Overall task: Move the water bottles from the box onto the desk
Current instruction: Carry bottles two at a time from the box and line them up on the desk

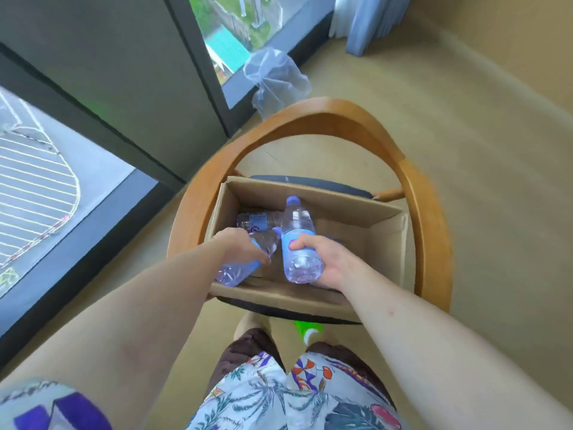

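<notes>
An open cardboard box [384, 240] rests on the seat of a wooden chair [431, 212] in front of me. My left hand [238, 245] grips a clear water bottle with a blue label [235, 270] at the box's near left corner. My right hand [322, 259] holds a second water bottle [297, 225], its blue cap pointing away from me, above the box's middle. A third bottle [254, 220] lies on the box floor at the far left. The desk is not in view.
The chair's curved wooden back rail rings the box. Dark-framed floor-to-ceiling windows [108, 97] run along the left. A crumpled clear plastic bag [276, 76] lies on the beige floor beyond the chair, with a blue curtain [372, 23] further back. A green object [307, 328] shows below the seat.
</notes>
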